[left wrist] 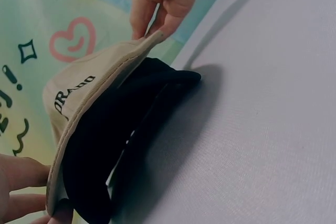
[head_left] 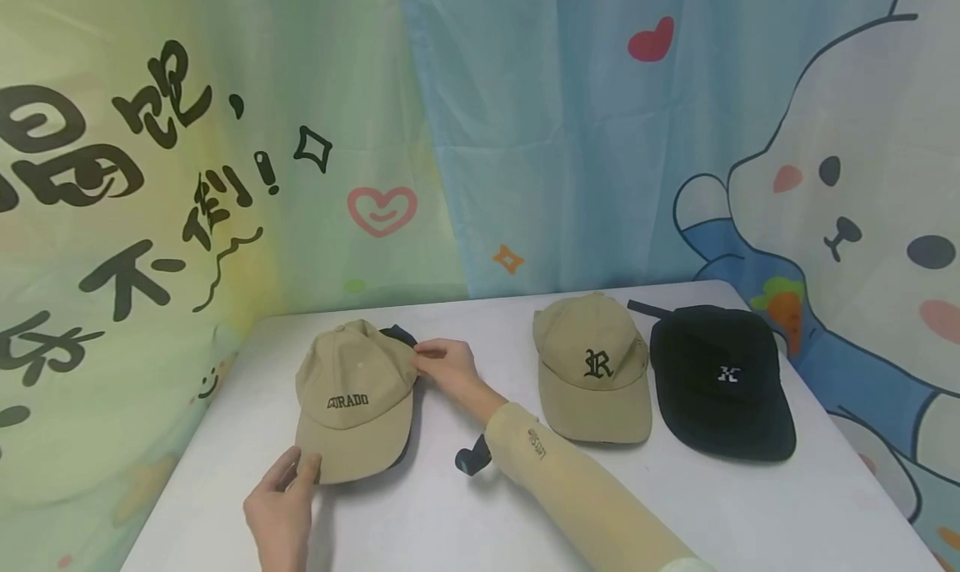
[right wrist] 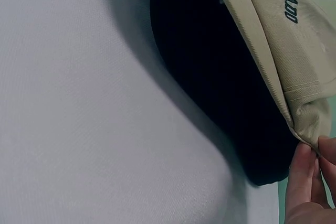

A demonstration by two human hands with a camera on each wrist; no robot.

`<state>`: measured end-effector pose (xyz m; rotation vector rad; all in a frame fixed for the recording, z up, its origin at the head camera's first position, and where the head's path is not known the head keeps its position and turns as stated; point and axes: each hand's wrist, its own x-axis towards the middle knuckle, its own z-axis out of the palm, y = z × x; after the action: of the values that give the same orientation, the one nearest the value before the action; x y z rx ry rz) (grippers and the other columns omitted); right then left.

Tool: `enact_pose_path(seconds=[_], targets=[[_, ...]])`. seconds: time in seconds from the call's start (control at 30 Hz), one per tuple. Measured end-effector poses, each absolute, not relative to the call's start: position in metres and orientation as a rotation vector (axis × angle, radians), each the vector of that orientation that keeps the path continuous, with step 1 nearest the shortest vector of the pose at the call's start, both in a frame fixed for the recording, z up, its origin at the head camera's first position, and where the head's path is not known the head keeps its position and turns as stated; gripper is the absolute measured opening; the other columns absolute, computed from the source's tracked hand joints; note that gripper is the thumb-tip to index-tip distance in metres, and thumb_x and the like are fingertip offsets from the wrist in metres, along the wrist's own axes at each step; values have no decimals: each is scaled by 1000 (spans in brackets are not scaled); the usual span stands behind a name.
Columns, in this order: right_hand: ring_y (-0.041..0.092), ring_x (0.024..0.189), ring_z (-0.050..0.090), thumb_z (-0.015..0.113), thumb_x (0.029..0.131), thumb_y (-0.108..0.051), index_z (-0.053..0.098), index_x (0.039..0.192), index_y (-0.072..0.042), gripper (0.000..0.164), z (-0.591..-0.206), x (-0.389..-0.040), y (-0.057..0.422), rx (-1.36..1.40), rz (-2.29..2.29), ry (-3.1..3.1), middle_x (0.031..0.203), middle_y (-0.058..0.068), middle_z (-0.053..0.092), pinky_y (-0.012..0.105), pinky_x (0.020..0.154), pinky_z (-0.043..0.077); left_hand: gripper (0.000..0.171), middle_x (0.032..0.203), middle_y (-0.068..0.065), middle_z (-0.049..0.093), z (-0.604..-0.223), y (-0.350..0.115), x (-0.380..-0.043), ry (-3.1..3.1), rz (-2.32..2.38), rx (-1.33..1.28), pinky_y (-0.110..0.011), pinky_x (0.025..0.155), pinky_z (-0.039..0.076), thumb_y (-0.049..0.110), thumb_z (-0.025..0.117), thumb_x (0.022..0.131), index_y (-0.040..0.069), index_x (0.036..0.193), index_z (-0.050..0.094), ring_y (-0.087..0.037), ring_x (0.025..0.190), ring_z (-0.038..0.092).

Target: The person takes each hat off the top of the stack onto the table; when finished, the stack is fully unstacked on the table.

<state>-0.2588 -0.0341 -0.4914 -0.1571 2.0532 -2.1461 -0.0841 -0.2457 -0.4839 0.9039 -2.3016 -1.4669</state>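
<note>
While the left hand (head_left: 281,505), fingers and thumb nearly closed, pinches the brim of a lettered tan cap (head_left: 356,413), the right hand (head_left: 453,372) pinches its opposite side. This cap overlies a dark cap (left wrist: 105,140) toward the tabletop's (head_left: 405,530) far left corner; an R-marked cap (head_left: 592,380) and a black cap (head_left: 716,401) lie toward the far right.

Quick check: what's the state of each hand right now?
Left hand: holding, pinching the brim of the leftmost beige cap.
Right hand: holding, pinching the same cap's edge.
</note>
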Motion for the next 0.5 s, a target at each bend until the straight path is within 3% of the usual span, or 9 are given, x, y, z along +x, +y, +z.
enact_pose_path(seconds=[0.2,0.5], targets=[[18,83,69,74,84,-1,73,106,3,22,-492,-260,-35,-146,-2166,2066,96,11,71,31,78,60,62,143,-24,49,-486,-247,-84,-2307,-1446,899,-63,107,34,43,61,98,-1,141,50,-43,137,37],[16,83,69,74,83,-2,73,104,2,21,-488,-259,-35,-142,-2164,2080,95,9,72,26,76,59,63,144,-24,48,-484,-250,-83,-2288,-1482,886,-62,107,35,43,64,96,1,141,51,-42,140,34]])
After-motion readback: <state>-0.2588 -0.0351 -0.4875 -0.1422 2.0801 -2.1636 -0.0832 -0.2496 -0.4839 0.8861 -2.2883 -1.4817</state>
